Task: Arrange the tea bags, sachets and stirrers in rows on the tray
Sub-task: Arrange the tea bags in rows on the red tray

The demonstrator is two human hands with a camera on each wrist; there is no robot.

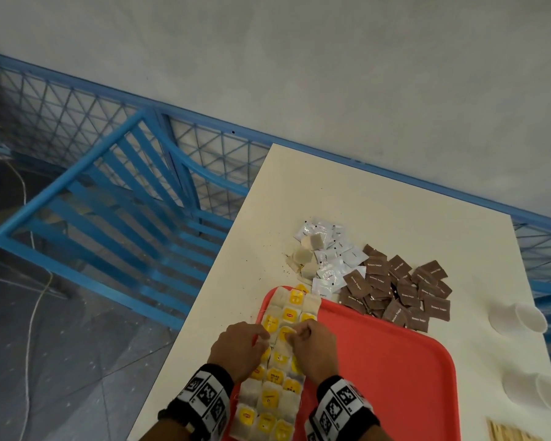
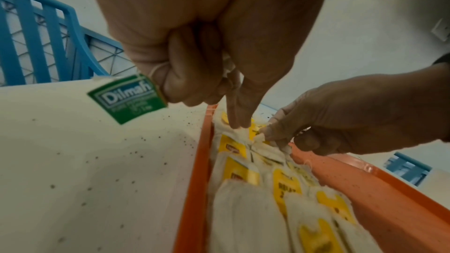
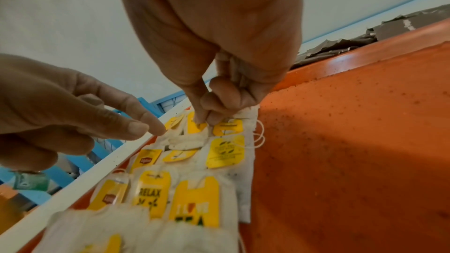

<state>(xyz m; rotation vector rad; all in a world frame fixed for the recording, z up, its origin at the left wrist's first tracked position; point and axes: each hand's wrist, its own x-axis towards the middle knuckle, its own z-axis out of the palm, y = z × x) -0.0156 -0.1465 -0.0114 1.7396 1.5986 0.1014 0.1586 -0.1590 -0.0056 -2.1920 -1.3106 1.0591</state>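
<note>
Head view, lower centre: both hands work over the red tray (image 1: 395, 377), which lies on the white tabletop (image 1: 379, 198). Tea bags (image 1: 274, 377) with yellow tags lie in three rows along the tray's left edge. The left hand (image 1: 239, 348) has its lower fingers curled round a green-tagged tea bag (image 2: 127, 99), whose tag hangs below the fist; its forefinger (image 2: 237, 116) points down onto the rows. The right hand (image 1: 314, 348) pinches the top of one white tea bag (image 3: 243, 115) between thumb and fingers (image 3: 207, 118), low over the rows. Above the tray on the tabletop lie a heap of white sachets (image 1: 331, 259), a few loose tea bags (image 1: 304, 259) and a pile of brown sugar sachets (image 1: 401, 291). Paper cups (image 1: 519, 318) stand at right; wooden stirrers (image 1: 506, 431) show at the lower right corner.
</note>
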